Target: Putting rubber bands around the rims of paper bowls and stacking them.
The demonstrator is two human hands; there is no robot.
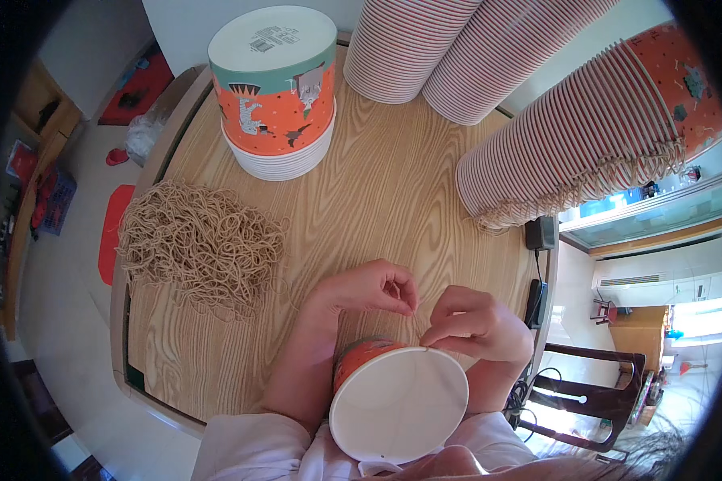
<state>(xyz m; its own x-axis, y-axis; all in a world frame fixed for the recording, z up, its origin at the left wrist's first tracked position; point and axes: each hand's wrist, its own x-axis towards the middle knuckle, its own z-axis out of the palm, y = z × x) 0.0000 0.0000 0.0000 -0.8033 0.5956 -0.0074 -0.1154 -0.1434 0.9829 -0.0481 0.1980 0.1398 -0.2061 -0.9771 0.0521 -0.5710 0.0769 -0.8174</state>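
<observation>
An orange paper bucket (pixel 401 405) with a white inside leans against my body at the table's near edge, its mouth facing me. A small dark hole shows low on its rim. My right hand (pixel 481 325) is closed in a pinch, fingertips touching the bucket's far rim beside a small brown spot. Just left of it, above the bucket, my left hand (pixel 381 289) is closed with thumb and fingertips together. Whatever either pinch holds is too small to make out. Left of my left forearm lies a loose heap of tan cord (pixel 204 244).
Upside-down orange and green buckets (pixel 277 104) stand nested at the back left. Tall nested stacks (pixel 409 48) rise at the back. A leaning stack (pixel 569 136) on the right has cord pieces along its rims. A black power adapter (pixel 541 234) sits at the right edge, near a dark chair (pixel 594 393).
</observation>
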